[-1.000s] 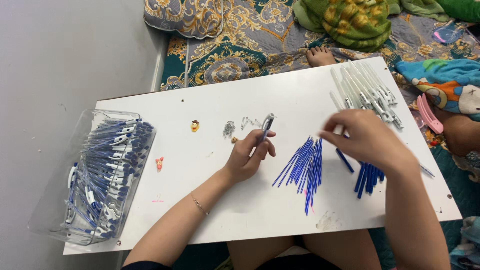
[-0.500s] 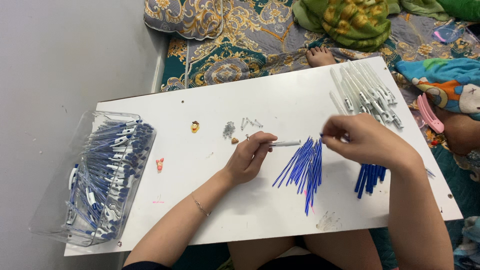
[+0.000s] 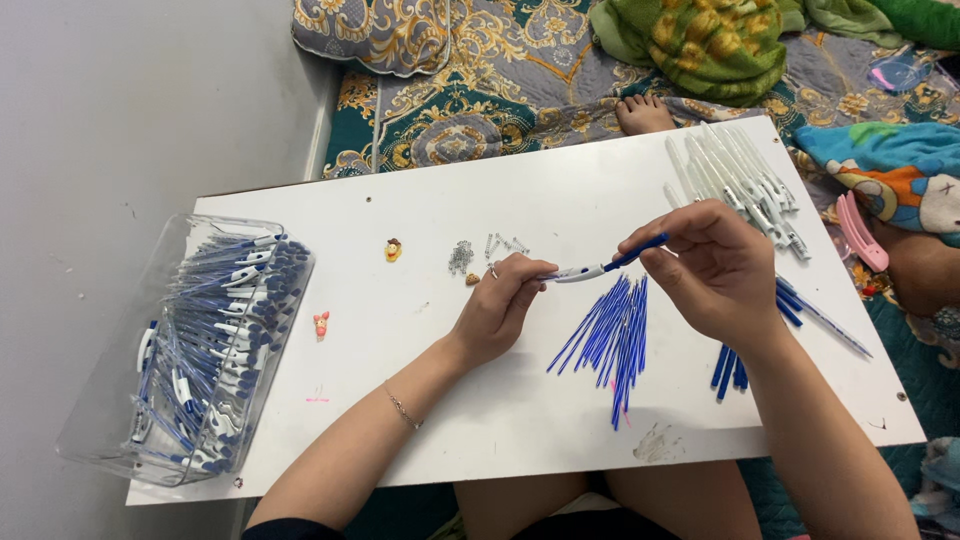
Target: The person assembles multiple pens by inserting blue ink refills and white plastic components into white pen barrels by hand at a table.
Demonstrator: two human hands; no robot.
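Head view: slim white-and-blue plastic pen (image 3: 590, 269) held level above white tabletop (image 3: 560, 200), left hand (image 3: 497, 310) fingertips pinching its left end, right hand (image 3: 715, 265) fingers pinching blue right end. Loose blue refills (image 3: 610, 335) just nearer; clear bin of pens (image 3: 190, 350) far left.

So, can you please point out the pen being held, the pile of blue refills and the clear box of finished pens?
pen (image 3: 580, 272), head view, on its white barrel between both hands.
blue refills (image 3: 612, 335), head view, middle of the pile.
clear box (image 3: 100, 400), head view, on its left wall.
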